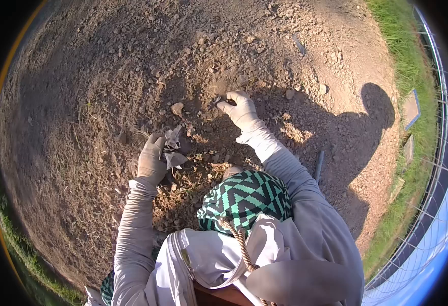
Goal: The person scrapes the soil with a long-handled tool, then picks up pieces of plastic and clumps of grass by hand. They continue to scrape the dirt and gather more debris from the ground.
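Note:
My left hand point(152, 162), in a pale glove, is closed at the left around crumpled grey scraps that look like plastic sheeting point(175, 159). The scraps stick out to the right of its fingers, and a darker part hangs below. Farther forward, my gloved right hand point(241, 111) is pinched at the fingertips on a small dark scrap point(216, 101) just above the soil. What the scrap is cannot be made out. Dry weeds point(203, 171) lie on the ground between my hands and my knee.
Dry, stony soil point(132, 66) spreads all around, with a larger stone point(177, 108) between my hands. A grey pipe-like piece point(320, 166) lies right of my right arm. Grass point(405, 56), flat slabs point(411, 109) and a wire fence point(440, 148) run along the right.

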Motion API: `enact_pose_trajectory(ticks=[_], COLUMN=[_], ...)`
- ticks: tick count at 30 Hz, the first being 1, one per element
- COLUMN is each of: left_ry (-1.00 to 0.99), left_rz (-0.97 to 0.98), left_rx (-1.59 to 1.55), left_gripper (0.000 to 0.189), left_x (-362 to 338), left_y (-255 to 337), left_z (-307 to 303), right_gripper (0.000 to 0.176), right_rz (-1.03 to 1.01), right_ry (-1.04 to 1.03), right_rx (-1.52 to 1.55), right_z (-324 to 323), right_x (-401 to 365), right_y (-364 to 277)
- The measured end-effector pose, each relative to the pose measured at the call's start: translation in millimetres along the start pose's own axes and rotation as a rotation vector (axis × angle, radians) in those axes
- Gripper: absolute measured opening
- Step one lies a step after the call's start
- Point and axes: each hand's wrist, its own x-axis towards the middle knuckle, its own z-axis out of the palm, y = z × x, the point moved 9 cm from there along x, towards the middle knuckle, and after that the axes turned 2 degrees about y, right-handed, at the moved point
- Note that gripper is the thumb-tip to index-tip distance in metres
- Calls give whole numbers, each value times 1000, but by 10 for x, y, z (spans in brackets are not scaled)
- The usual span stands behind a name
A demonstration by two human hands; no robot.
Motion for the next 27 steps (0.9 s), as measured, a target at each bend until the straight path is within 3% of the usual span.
enact_pose_trajectory(ticks=[1,3,4,5,7,8,11,13,14,16,18,19,21,24,27], left_ry=[-46,7,1,-4,-76,-86,100,222,185,132,96,118,170,129,72], left_rz=[69,233,198,161,49,-17,-101,-180,-276,-479,-604,-630,-673,-782,-892], left_rx=[14,104,32,-39,-274,-162,-17,88,151,202,295,125,-226,-50,124], left_gripper=[48,52,52,53,52,54,53,49,48,54,58,58,59,60,57], left_x=[54,156,185,208,168,132,17,-101,-170,-347,-647,-687,-735,-620,-597], left_y=[202,551,489,405,179,-62,-459,-827,-1046,-1360,-1743,-1827,-1949,-2000,-1992], left_z=[94,148,195,253,273,309,-42,-293,-374,-509,-531,-481,-380,-337,-418], right_gripper=[38,42,38,35,37,41,43,45,49,49,40,36,48,51,54], right_rz=[-47,-61,33,222,230,224,-508,-583,-581,-496,-287,-110,169,-45,-335], right_ry=[-149,-466,-652,-693,-870,-1043,-700,-689,-595,-515,-358,-253,-112,42,-91], right_rx=[-94,147,436,970,273,6,-791,-1295,-1224,-1443,-1466,-1389,-1468,-1195,-996], right_z=[227,915,957,1406,1163,1236,1182,1021,794,301,-276,-583,-1102,-859,277], right_x=[-25,-200,-442,-509,-544,-541,-53,249,421,730,1079,1293,1547,1752,1889], right_y=[-183,-280,-665,-375,-580,-539,-666,-275,-65,84,171,377,641,165,-667])
